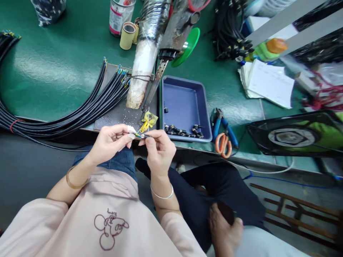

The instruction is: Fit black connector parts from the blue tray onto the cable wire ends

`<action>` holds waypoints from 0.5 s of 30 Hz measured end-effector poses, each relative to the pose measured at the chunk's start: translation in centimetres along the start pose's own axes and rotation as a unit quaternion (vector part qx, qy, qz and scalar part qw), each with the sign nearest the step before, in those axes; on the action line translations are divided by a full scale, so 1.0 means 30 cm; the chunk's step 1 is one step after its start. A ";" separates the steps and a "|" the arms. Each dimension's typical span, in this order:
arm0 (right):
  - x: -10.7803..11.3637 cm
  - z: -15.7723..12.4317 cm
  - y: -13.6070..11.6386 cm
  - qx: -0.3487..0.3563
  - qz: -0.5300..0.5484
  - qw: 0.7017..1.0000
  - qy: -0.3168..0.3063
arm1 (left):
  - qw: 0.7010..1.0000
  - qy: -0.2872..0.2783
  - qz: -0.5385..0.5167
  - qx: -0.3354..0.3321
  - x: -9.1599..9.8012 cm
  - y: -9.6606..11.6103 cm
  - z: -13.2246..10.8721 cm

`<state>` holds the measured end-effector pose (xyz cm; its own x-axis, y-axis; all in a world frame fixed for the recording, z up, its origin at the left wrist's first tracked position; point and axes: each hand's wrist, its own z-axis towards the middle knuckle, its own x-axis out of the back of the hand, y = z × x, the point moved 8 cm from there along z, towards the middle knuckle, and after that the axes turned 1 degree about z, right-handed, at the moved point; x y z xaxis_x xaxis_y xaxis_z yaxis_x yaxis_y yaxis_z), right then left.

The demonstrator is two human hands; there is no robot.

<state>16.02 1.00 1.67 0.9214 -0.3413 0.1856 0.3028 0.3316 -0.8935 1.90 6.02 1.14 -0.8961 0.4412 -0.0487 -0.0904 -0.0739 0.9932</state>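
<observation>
Fingers of both hands closed in a pinch, tips nearly meeting at the front edge of the bench. Left hand [114, 138]: thumb and fingertips gripping thin coloured wires [138, 135]; one fingertip has a white covering. Right hand [161, 150]: thumb and forefinger gripping a small dark part [146, 136] with a bright end, just beside the wires. Cannot tell whether wires and part are joined; too small to see.

Just beyond my fingertips: a yellow piece [149, 119] on a dark mat [114, 115] flecked with bright specks. Above it, a narrow metal tool [154, 87] points down toward my fingers, beside a wrapped tube [139, 69].

Left of my fingers: a bundle of black cables [88, 112], coloured wire ends facing away from me, a red tie around the far-left part.

Right of my fingers: a blue tray [184, 87] with small black connectors [183, 132], most gathered at its near side. Past the tray, blue-handled pliers [221, 121] and orange-handled scissors [223, 144] lie close together. Further right, a stack of papers [270, 84]. Near my right forearm but well apart from my fingers, another person's hand [225, 230] over dark trousers.
</observation>
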 end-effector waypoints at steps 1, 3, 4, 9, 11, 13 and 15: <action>0.005 -0.009 -0.011 0.028 -0.034 0.999 0.020 | 0.999 -0.012 -0.028 0.033 -0.002 -0.014 0.000; 0.016 -0.018 -0.024 0.056 -0.088 0.994 0.042 | 0.998 -0.010 -0.043 0.054 0.003 -0.020 -0.003; 0.023 -0.017 -0.028 0.059 -0.103 0.992 0.045 | 0.998 -0.004 -0.037 0.050 0.007 -0.016 -0.004; 0.027 0.001 -0.070 0.091 -0.141 0.986 -0.001 | 1.000 0.003 -0.004 0.014 0.000 -0.001 -0.011; 0.016 0.001 -0.093 0.118 -0.162 0.979 -0.020 | 1.000 0.003 -0.008 0.006 -0.002 0.000 -0.011; 0.011 -0.003 -0.114 0.156 -0.197 0.968 -0.021 | 1.000 0.002 -0.007 0.005 -0.003 -0.003 -0.011; 0.006 -0.008 -0.136 0.206 -0.245 0.947 -0.022 | 1.000 -0.001 -0.005 0.009 -0.004 -0.007 -0.013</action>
<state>14.89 -0.63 5.24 0.6528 -0.5083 0.5616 0.7571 0.4622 -0.4617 1.87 5.63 0.89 -0.8940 0.4444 -0.0574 -0.0905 -0.0536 0.9945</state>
